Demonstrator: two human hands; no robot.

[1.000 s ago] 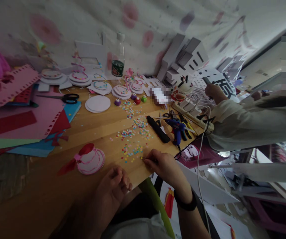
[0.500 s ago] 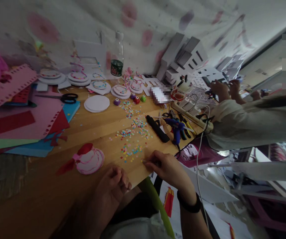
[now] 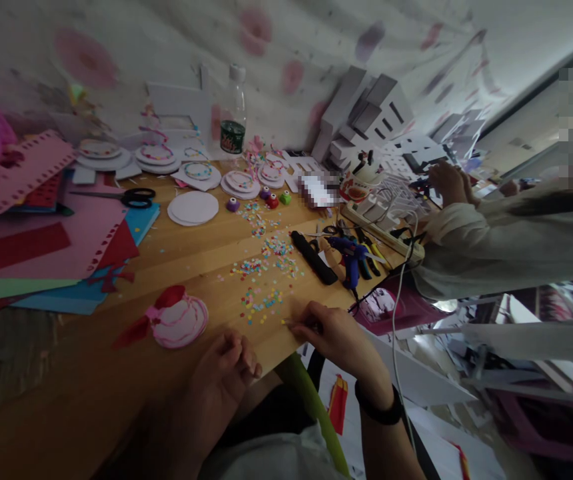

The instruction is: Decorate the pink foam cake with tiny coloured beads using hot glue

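From my end the view comes through dim, the room lit weakly and unevenly. The worktop [image 3: 186, 257] catches a soft sheen across its middle, while its lower left sinks into heavy brown shadow. The brightest patch I get is the pixelated, washed-out white block near the middle; another coarse mosaic covers the upper right. My wide lens bends and stretches things towards the edges. Fine detail is soft, and the flowered curtain [image 3: 166, 40] looks smeared and grey.
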